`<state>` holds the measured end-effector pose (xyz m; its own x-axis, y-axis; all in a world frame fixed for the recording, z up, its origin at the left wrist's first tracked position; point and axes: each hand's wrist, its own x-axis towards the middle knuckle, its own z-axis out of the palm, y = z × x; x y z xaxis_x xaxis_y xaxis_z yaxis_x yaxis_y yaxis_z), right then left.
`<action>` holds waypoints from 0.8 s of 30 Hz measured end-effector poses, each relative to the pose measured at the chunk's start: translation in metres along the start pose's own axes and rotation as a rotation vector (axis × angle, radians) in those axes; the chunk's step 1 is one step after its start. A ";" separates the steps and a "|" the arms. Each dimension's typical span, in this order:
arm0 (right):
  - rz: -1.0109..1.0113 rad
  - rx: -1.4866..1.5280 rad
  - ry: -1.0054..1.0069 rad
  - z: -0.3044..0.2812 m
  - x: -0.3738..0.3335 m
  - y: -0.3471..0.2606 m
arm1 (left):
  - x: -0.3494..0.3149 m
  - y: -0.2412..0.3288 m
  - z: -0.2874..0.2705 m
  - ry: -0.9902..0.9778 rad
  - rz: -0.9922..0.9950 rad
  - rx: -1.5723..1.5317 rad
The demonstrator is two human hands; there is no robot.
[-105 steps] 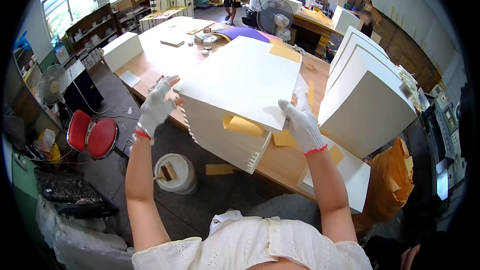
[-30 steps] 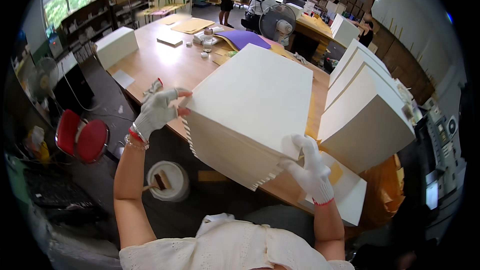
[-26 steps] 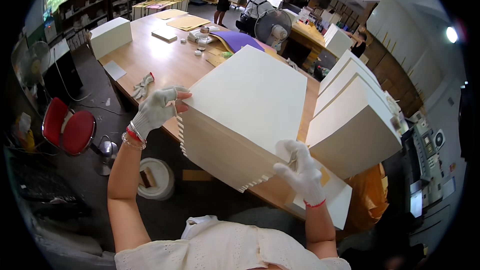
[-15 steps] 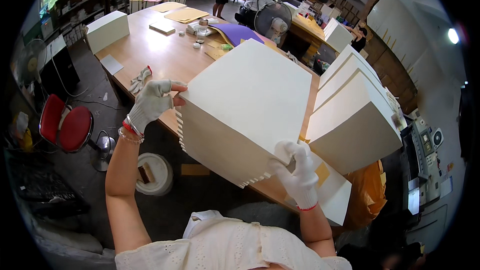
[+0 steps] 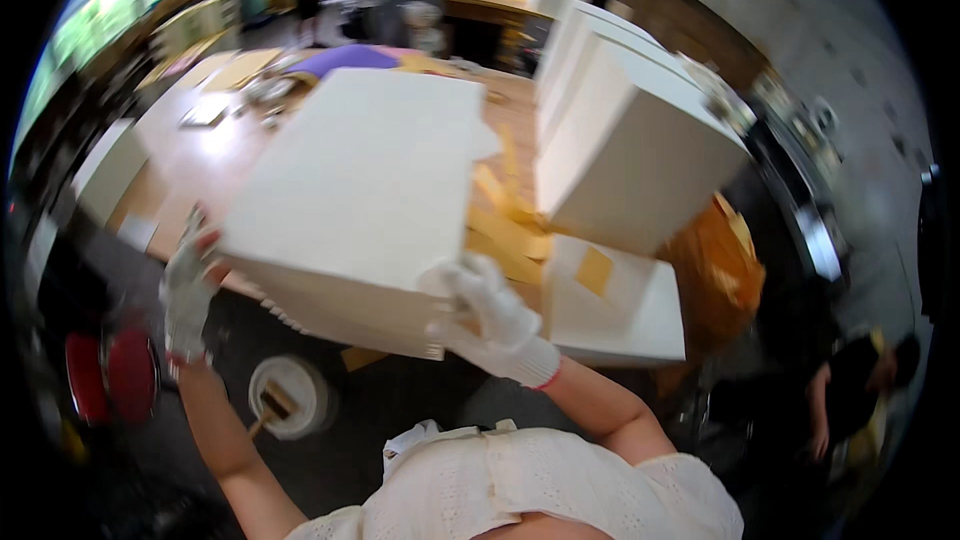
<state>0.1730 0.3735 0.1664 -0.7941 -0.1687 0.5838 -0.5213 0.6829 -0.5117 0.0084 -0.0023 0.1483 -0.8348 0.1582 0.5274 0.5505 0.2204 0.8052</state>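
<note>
A large block of stacked white paper (image 5: 350, 180) lies tilted over the near table edge, with a notched, stepped lower edge. At its near right corner, my gloved right hand (image 5: 490, 325) is closed on the block, fingers curled around the corner. My gloved left hand (image 5: 190, 285) is beside the left corner, its bare fingertips apart and blurred; the thumb is close to the block's side, and contact is hard to make out. Both gloves are white with red cuffs.
Tall white stacks (image 5: 630, 130) stand on the right, behind a lower white stack (image 5: 630, 325). Yellow-brown paper pieces (image 5: 505, 240) lie between. A white bucket (image 5: 300, 400) with a brush stands below; a red chair (image 5: 130, 375) is left. A person (image 5: 850, 390) is at right.
The view has swung right, and the block appears further left. My left fingers have come off their grip on the corner and spread. My right hand stays at its corner.
</note>
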 end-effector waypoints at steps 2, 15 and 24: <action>-0.069 0.205 0.160 -0.005 -0.031 0.023 | -0.021 0.020 0.024 0.241 0.005 0.248; 1.278 0.905 0.730 -0.108 -0.401 0.135 | -0.152 0.155 0.480 -0.939 0.345 -0.032; 1.184 1.242 1.167 -0.049 -0.503 0.158 | -0.215 0.191 0.698 -1.095 0.837 0.324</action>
<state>0.5053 0.6010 -0.1772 -0.5633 0.6638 -0.4919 -0.3046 -0.7203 -0.6232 0.3003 0.6779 -0.0007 0.0829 0.9728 0.2163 0.9741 -0.1249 0.1883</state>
